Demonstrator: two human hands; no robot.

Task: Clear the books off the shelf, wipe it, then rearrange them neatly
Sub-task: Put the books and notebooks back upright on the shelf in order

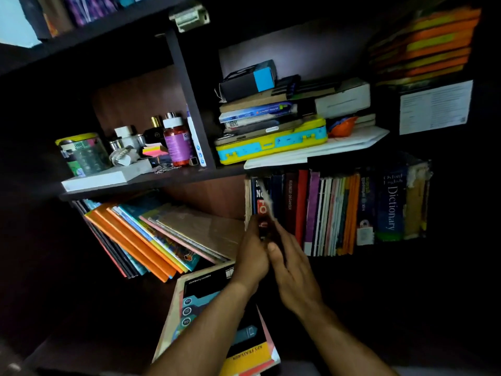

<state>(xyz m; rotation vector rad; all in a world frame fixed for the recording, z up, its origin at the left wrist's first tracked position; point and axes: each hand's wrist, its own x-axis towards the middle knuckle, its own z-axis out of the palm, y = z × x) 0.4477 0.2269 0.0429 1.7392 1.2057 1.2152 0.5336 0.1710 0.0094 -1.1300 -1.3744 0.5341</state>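
On the lower shelf a row of upright books (339,213) runs to a blue dictionary (391,204) on the right. Both my hands reach to the row's left end. My left hand (250,256) and my right hand (292,272) grip a dark book with red spine lettering (261,204) from either side; it is blurred and tilted out of the row. To the left, several orange and blue books (151,240) lean slanted. A large black and yellow book (244,346) lies flat under my forearms.
The shelf above holds a stack of books on a yellow and blue case (271,143), and bottles and a jar (84,154) in the left compartment. Orange books (425,44) are stacked at top right. A dark vertical divider (189,104) separates the upper compartments.
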